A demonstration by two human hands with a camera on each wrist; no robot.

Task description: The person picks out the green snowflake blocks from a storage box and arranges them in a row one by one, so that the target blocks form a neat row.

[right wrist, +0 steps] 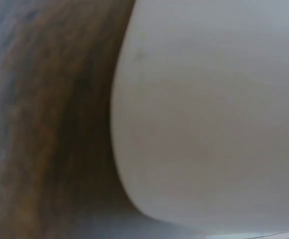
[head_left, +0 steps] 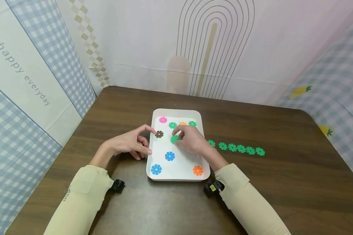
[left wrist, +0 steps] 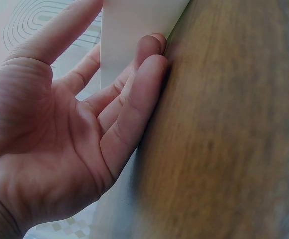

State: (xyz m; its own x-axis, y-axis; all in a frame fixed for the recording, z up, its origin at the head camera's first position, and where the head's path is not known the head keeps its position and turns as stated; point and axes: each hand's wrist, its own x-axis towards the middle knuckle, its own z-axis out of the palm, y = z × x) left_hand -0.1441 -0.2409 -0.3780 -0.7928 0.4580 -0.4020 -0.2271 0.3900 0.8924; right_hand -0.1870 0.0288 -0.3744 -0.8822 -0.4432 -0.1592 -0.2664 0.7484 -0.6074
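Note:
A white tray (head_left: 176, 179) holds several flower-shaped notched discs. Inside it, my right hand (head_left: 191, 138) pinches a green notched disc (head_left: 174, 139) between thumb and fingertips. My left hand (head_left: 129, 142) is at the tray's left side, index finger reaching over the rim to a brown disc (head_left: 159, 134) and thumb tip by the rim. In the left wrist view, the other fingers (left wrist: 134, 99) are loosely bent beside the tray wall (left wrist: 129, 30). The right wrist view shows a pale, blurred surface and no fingers.
Around the tray lie pink (head_left: 163, 120), blue (head_left: 169, 156) and orange discs (head_left: 198, 170), with more green ones (head_left: 172, 125) at the back. A row of several green discs (head_left: 241, 148) extends rightward on the brown table (head_left: 170, 205). Patterned cloth (head_left: 141, 42) hangs behind.

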